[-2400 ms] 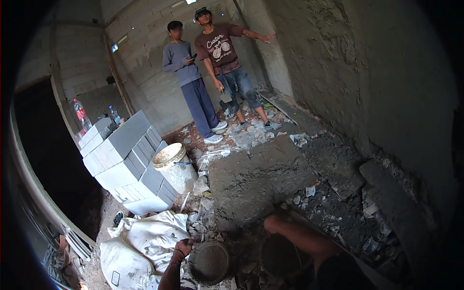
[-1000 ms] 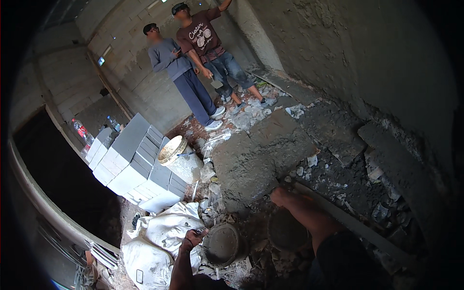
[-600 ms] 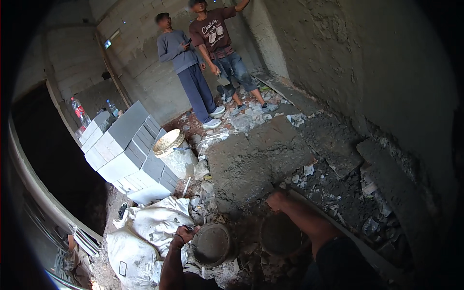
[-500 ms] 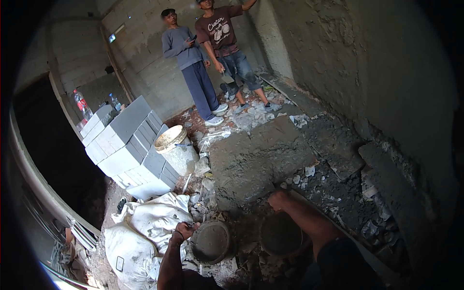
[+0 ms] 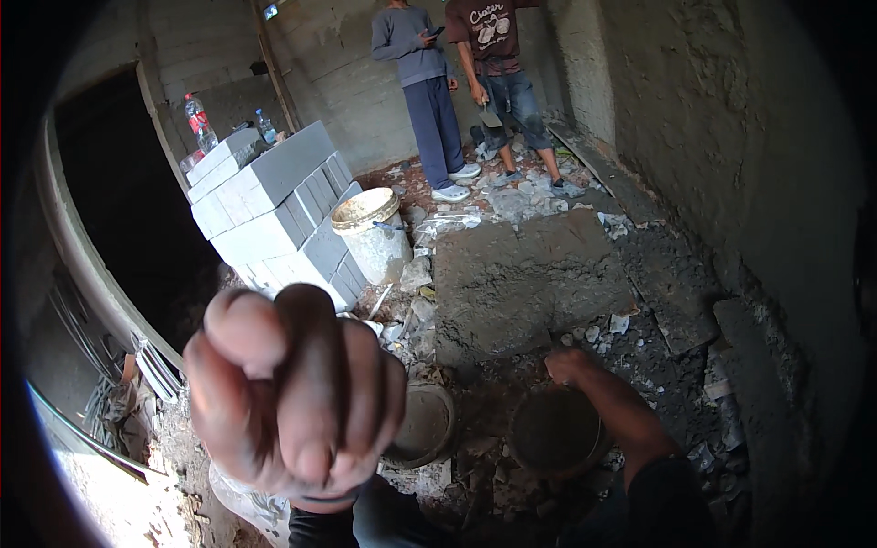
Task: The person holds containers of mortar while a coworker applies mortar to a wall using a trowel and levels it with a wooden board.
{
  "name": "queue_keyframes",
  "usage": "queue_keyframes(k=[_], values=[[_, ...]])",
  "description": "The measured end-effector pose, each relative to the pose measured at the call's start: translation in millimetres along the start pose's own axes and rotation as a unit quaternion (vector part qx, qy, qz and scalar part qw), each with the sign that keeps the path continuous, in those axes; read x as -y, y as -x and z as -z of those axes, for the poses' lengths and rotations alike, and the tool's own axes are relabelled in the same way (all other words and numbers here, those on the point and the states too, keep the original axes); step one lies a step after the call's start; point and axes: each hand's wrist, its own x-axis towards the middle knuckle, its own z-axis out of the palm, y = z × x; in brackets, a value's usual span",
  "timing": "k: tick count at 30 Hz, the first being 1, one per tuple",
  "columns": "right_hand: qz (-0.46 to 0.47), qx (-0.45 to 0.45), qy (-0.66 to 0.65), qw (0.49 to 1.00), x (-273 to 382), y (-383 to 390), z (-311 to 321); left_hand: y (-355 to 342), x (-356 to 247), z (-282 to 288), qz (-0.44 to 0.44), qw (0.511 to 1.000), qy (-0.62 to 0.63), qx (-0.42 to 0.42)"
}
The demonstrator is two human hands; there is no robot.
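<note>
One rough grey wall point(image 5: 694, 137) fills the right side, with a dark doorway point(image 5: 119, 201) at the left. Two people stand at the back, one in a grey top point(image 5: 408, 50), the other in a brown shirt point(image 5: 491, 41). In front of them lies a flat, mortar-covered slab point(image 5: 530, 274); left of it rises a stack of pale blocks point(image 5: 265, 196), with a dirty white bucket point(image 5: 375, 242) just beside the stack. Nearest the wearer, two round tubs sit side by side among rubble: the left tub point(image 5: 425, 425), partly covered from view, and the darker right tub point(image 5: 557, 434). A red-labelled bottle point(image 5: 198, 123) stands on the blocks, and the brown-shirted person holds a trowel point(image 5: 490, 116). The left hand point(image 5: 297, 393) looms blurred before the camera, fingers curled in and packed together. The right hand point(image 5: 568, 367) is between the right tub and the slab; its fingers are too dark to tell whether apart or clamped. Smallest is the phone point(image 5: 437, 33) in the grey-topped person's hand
</note>
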Motion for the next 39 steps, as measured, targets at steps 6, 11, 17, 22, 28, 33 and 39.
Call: queue_keyframes(k=[6,11,17,22,28,33,39], values=[[-0.013,-0.003,0.014,1.000,-10.0,-4.8,-10.8,8.5,2.2,-24.2,0.063,0.990,0.120,0.038],[-0.012,0.043,0.009,0.999,2.4,-10.3,0.9,5.1,1.4,-21.0,0.118,0.978,0.107,0.132],[-0.007,-0.147,-0.127,0.981,-98.2,-24.2,-109.6,-23.2,61.6,-41.3,0.065,0.984,0.126,-0.105],[-0.002,-0.008,-0.016,1.000,-0.1,-7.8,1.2,-64.5,81.1,4.0,0.076,0.970,0.077,-0.217],[-0.012,-0.063,-0.016,0.998,-12.0,15.1,0.7,-46.8,134.5,104.4,0.099,0.936,-0.225,-0.254],[0.004,-0.069,-0.027,0.997,-17.4,10.0,-7.2,89.1,174.2,208.8,0.298,0.775,-0.531,-0.171],[0.015,-0.016,0.001,1.000,-8.2,3.5,5.0,258.5,162.4,268.8,0.575,0.594,-0.562,0.014]])
